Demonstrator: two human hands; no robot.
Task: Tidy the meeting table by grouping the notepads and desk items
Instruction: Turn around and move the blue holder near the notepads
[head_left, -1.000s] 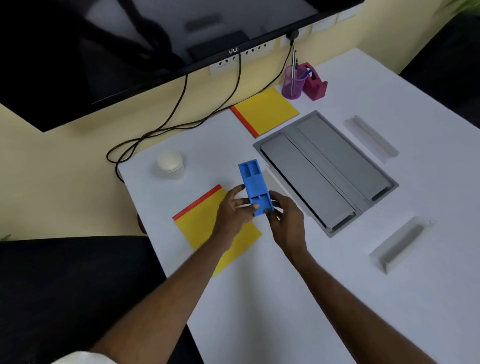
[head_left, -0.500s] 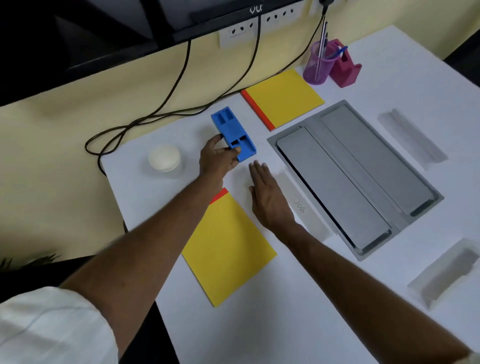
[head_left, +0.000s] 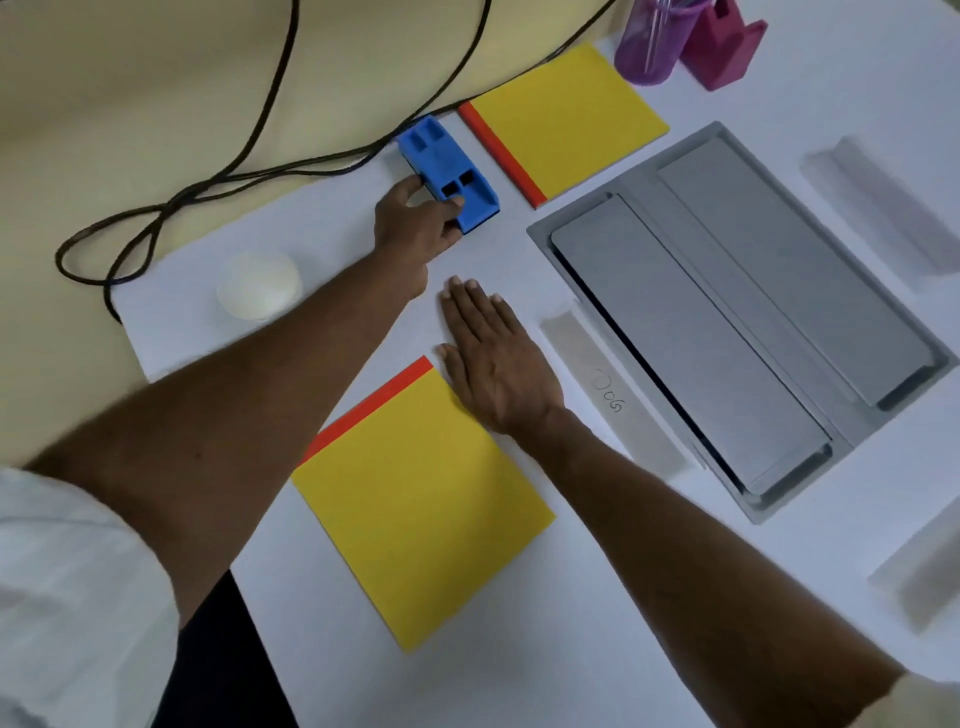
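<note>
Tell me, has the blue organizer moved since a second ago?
Yes. The blue organizer moved away from the person, ending just left of the far yellow notepad.

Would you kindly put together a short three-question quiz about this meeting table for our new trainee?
1. True or false: the right hand lies flat, fingers straight, on the table.
2. Which hand grips the blue organiser? A. left hand B. right hand C. neither
3. Fill the gap: the near notepad and far notepad both have ___ covers.
Key: 1 true; 2 A; 3 yellow.
</note>
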